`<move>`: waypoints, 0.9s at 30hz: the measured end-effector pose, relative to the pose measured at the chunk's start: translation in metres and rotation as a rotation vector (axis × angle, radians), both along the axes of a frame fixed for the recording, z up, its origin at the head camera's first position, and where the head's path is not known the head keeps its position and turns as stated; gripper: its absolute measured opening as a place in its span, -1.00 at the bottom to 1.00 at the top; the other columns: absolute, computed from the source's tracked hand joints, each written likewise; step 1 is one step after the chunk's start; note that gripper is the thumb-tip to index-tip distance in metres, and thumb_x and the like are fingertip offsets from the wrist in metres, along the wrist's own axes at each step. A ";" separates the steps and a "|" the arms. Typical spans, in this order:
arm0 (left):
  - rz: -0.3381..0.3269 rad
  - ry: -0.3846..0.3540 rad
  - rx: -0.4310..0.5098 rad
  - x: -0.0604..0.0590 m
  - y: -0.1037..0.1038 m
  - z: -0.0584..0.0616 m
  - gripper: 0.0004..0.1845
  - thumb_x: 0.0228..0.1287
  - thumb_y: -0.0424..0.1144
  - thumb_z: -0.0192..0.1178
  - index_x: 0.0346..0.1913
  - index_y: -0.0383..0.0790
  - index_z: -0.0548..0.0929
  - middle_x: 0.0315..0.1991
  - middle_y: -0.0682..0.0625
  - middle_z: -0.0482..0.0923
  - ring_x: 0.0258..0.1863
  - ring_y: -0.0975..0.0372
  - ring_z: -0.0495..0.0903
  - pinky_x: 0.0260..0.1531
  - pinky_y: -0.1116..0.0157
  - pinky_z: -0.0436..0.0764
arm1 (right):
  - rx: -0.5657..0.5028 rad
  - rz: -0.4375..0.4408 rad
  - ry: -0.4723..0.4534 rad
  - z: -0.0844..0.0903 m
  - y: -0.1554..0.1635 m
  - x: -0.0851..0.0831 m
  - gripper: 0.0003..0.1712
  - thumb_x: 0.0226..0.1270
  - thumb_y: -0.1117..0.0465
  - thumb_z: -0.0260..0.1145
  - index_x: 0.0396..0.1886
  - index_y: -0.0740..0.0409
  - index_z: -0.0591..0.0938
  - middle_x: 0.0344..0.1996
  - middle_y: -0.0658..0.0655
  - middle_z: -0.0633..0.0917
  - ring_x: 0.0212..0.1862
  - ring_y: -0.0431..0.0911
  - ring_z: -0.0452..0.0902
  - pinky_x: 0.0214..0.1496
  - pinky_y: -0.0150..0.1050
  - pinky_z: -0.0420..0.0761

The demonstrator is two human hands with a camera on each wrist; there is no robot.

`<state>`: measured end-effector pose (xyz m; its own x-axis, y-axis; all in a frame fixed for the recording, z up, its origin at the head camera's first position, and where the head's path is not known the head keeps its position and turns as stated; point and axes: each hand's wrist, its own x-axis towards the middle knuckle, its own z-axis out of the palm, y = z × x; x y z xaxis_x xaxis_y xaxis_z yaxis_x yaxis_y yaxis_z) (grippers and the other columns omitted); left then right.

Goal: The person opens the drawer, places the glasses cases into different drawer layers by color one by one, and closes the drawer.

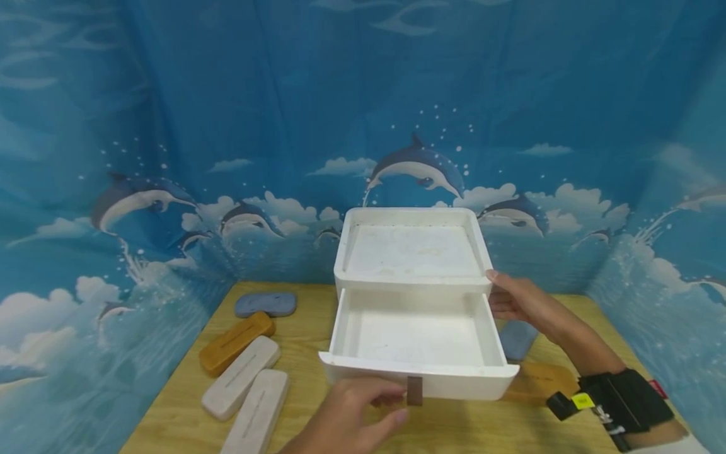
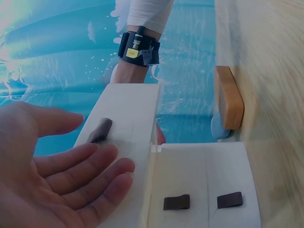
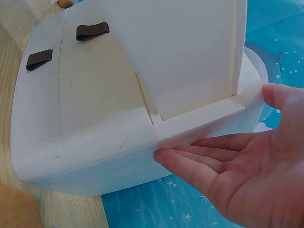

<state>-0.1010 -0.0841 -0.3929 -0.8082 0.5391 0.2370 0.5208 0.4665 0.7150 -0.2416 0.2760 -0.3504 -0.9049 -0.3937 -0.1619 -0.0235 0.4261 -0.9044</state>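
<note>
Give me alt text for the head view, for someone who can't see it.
A person's left hand is beside the brown tab of an open drawer in a white storage unit; their right hand touches the unit's side. Oblong cases lie on the wooden table to either side, before a dolphin-print backdrop.
</note>
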 end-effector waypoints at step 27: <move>0.277 0.417 -0.174 0.014 -0.073 0.001 -0.62 0.32 0.11 0.41 0.15 0.15 0.74 0.04 0.33 0.74 -0.01 0.34 0.75 -0.05 0.21 0.74 | 0.011 -0.019 0.016 -0.004 -0.001 0.000 -0.12 0.70 -0.28 -0.22 0.64 0.31 0.13 0.47 0.48 0.41 0.35 0.21 0.59 0.25 0.02 0.67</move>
<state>-0.0869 -0.1573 -0.3920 -0.7822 0.3788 0.4946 0.5847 0.7204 0.3731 -0.2414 0.2753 -0.3543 -0.9147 -0.3747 -0.1517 -0.0296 0.4362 -0.8994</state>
